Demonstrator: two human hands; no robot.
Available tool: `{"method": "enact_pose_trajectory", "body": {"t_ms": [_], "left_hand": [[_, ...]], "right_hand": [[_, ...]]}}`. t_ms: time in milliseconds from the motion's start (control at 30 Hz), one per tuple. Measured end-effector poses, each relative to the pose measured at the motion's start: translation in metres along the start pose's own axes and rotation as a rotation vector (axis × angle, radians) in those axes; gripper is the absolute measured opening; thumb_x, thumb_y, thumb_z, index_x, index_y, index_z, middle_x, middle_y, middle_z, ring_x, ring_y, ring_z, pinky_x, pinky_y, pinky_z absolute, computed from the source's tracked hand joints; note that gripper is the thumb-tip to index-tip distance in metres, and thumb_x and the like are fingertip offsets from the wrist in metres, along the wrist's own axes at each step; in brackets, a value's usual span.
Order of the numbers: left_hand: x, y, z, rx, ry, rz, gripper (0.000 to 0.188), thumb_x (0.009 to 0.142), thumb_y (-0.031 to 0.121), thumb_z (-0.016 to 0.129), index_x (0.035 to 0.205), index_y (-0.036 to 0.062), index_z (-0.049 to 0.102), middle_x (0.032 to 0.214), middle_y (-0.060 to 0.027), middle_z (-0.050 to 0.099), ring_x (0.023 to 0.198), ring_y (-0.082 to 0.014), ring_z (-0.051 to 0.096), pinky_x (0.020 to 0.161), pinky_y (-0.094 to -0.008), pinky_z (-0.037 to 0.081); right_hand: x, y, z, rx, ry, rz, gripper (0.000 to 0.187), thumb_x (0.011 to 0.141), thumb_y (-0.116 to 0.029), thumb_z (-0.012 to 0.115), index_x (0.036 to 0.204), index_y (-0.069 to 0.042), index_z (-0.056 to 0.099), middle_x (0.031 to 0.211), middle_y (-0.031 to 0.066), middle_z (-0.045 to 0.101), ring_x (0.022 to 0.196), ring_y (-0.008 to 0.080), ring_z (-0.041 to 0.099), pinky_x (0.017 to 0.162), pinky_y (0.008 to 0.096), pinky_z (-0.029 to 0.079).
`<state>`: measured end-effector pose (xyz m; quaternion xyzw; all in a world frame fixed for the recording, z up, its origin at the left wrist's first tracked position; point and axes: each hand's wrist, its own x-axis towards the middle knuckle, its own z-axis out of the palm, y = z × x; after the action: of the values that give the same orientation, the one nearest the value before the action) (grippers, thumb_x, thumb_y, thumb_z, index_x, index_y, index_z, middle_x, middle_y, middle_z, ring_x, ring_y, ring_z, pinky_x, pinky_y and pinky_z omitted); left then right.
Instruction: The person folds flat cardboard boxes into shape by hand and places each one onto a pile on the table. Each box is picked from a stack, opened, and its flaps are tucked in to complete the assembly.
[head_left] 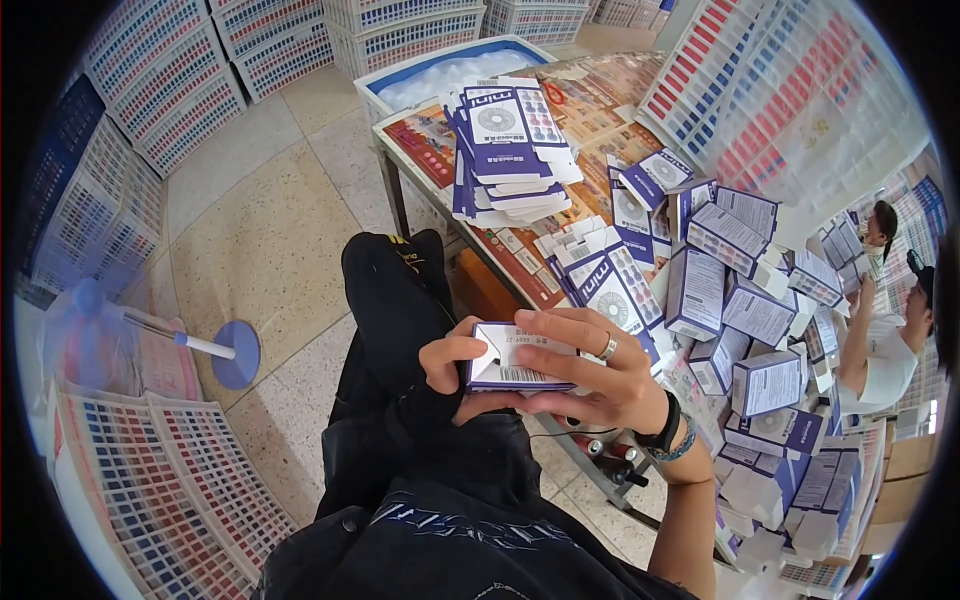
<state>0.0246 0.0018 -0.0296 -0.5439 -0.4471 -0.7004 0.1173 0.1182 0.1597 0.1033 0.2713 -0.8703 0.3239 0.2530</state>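
Above my lap I hold a small white and purple carton [494,352] between both hands, its printed end with a barcode facing up. My left hand [447,365] grips its left end, the thumb lying on the end flaps beside a small dark gap. My right hand [612,378], with a ring and a dark wristband, closes round the other end, fingers stretched across the top panel. Just beyond my right hand, flattened purple and white cartons [606,285] lie on the table. Farther off stands a thick stack of flat cartons [500,125].
Folded boxes [700,290] pile up along the right of the patterned table [425,150]. A blue-rimmed bin [372,85] holds white plastic material. Plastic crates [165,490] line the left. A purple round-based stand [235,355] is on the floor. Other people [890,355] sit at far right.
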Motion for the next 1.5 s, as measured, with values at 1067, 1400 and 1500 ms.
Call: {"method": "enact_pose_trajectory", "body": {"t_ms": [1067, 1400, 1500], "left_hand": [[0.006, -0.004, 0.001, 0.191, -0.396, -0.525, 0.092, 0.087, 0.043, 0.069, 0.155, 0.0108, 0.016, 0.145, -0.0255, 0.034, 0.131, -0.042, 0.038, 0.108, -0.045, 0.034], [0.005, 0.0, 0.003, 0.222, -0.423, -0.524, 0.089, 0.088, 0.05, 0.064, 0.154, 0.0102, 0.019, 0.145, -0.025, 0.036, 0.131, -0.0408, 0.04, 0.108, -0.0456, 0.035], [0.009, 0.003, 0.006, 0.218, -0.437, -0.521, 0.089, 0.088, 0.05, 0.064, 0.154, 0.0096, 0.019, 0.145, -0.0251, 0.036, 0.132, -0.0408, 0.039, 0.108, -0.0458, 0.034]], "right_hand": [[-0.145, 0.091, -0.247, -1.574, 0.95, 0.516, 0.044, 0.087, -0.022, 0.07, 0.123, -0.002, 0.056, 0.117, 0.0226, 0.057, 0.12, 0.0381, 0.048, 0.102, 0.0452, 0.038], [-0.131, 0.08, -0.225, -1.854, 0.465, 1.346, 0.068, 0.09, -0.051, 0.059, 0.139, -0.005, 0.046, 0.152, 0.0308, 0.025, 0.137, 0.0566, 0.023, 0.087, 0.08, 0.032], [-0.123, 0.061, -0.219, -2.061, 0.663, 1.216, 0.066, 0.091, -0.049, 0.06, 0.138, -0.006, 0.047, 0.139, 0.0336, 0.043, 0.132, 0.052, 0.035, 0.098, 0.0661, 0.037]]}}
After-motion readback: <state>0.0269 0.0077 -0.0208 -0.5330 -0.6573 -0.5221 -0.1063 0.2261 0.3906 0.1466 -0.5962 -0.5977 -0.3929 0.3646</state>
